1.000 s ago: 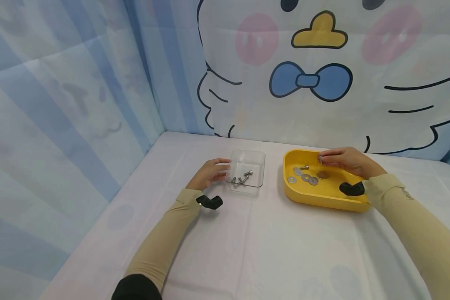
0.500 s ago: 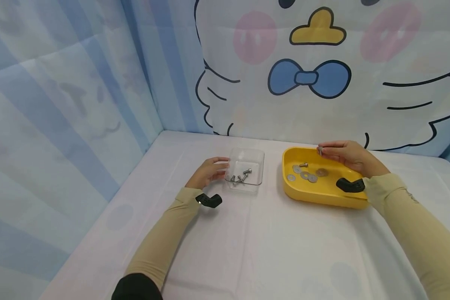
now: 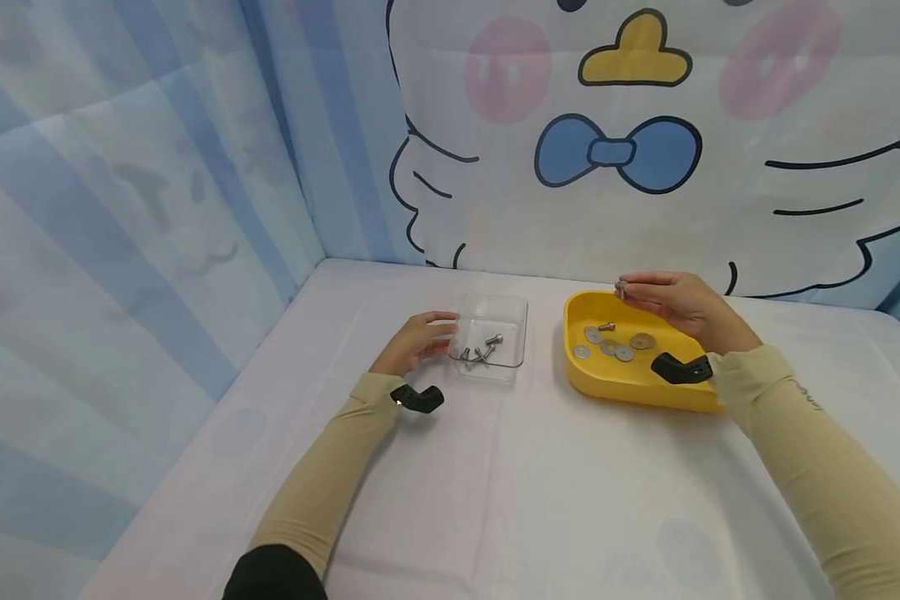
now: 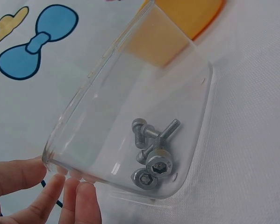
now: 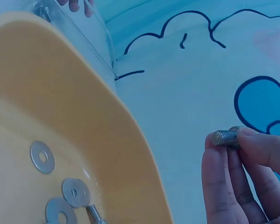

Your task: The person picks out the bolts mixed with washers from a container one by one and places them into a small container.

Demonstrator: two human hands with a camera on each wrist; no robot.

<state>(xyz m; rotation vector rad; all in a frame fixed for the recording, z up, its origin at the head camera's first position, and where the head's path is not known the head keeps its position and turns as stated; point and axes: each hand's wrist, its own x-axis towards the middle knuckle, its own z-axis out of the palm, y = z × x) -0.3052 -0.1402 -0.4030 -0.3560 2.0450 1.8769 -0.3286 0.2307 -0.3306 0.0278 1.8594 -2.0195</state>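
My right hand pinches a small silver bolt between thumb and fingers, raised over the far left part of the yellow tray. My left hand rests its fingertips against the left side of a clear plastic box, with the fingers fairly straight. Several silver socket-head bolts lie in a loose pile in the box. Inside the tray are another bolt and several flat washers, one of them brownish.
Box and tray stand side by side on a white cloth-covered table, with a gap between them. Behind them hangs a printed curtain with a blue bow tie, and another drape closes the left side.
My right hand has risen out of the tray and shifted left with the bolt in its fingers. The left hand and the clear box stay in place.
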